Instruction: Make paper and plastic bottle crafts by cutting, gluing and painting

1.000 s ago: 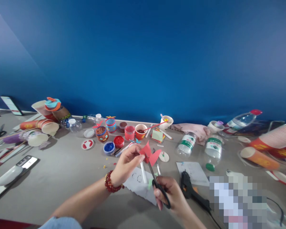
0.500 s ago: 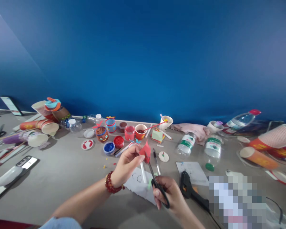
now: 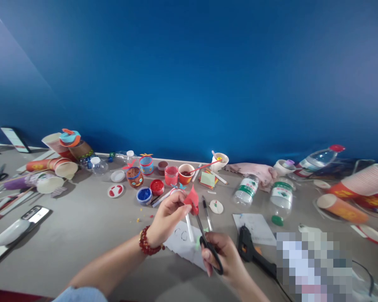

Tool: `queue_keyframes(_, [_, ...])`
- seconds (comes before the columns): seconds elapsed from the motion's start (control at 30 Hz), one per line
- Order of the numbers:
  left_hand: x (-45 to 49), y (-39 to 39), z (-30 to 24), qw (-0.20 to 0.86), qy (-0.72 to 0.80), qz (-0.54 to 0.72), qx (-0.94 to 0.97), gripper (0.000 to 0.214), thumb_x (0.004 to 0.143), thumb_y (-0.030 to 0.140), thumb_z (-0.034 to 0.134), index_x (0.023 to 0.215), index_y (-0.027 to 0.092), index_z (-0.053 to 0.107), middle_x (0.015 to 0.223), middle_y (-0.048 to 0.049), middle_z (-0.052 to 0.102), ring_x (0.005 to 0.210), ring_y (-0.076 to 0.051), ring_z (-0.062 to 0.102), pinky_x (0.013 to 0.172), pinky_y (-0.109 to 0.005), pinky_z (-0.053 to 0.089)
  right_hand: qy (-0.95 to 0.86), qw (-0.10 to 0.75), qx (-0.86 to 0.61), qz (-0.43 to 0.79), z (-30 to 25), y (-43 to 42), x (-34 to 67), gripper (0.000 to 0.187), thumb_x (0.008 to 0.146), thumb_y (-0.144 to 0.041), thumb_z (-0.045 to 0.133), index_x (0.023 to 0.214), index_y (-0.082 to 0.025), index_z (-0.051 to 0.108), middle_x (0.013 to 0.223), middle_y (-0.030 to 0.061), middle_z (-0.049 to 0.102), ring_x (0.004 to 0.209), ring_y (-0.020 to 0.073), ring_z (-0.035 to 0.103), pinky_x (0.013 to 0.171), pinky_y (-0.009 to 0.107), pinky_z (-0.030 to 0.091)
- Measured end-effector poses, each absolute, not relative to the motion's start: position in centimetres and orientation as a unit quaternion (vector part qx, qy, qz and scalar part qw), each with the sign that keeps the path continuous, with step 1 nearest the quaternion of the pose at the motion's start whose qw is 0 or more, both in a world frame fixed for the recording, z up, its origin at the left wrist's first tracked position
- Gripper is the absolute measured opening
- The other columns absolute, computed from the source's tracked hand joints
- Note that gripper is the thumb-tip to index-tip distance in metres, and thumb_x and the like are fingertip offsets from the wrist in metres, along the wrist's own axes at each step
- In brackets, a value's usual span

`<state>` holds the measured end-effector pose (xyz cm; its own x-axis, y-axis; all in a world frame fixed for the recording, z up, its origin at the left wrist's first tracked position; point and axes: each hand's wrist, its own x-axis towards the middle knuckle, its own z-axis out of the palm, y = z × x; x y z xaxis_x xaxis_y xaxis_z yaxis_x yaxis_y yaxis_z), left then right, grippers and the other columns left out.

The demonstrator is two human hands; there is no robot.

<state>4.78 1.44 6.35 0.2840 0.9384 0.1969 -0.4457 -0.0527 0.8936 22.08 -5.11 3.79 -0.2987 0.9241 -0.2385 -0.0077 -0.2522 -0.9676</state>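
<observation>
A small piece of red paper is pinched between the thumb and fingers of my left hand. My right hand grips the black handles of a pair of scissors. Their blades point up and away, with the tips at the lower edge of the red paper. Whether the blades are parted is hard to make out. Under my hands lies a white sheet with dark pen marks, and a white stick shows above it. A black pen rests just beyond the scissors.
Open blue paint and red paint stand beyond my left hand, near decorated cups. A black glue gun lies right of my right hand. Plastic bottles are farther right; a phone lies at left.
My right hand and the scissors have shifted very slightly to the left. My left hand and the red paper look nearly the same.
</observation>
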Motion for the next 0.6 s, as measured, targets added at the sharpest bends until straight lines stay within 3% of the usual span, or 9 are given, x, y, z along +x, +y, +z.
queue_keyframes(0.6, [4.88,1.32,6.52,0.661,0.247,0.537,0.462,0.014,0.084,0.023,0.069,0.079,0.016,0.058,0.081,-0.0021,0.063,0.073,-0.012,0.057,0.069,-0.023,0.044,-0.495,0.378,-0.466,0.629,3.71,-5.05,22.10,0.063,0.056,-0.078,0.071,0.053,-0.020,0.047,0.038,-0.0024,0.050,0.033,0.0091,0.044,0.037,0.021,0.034])
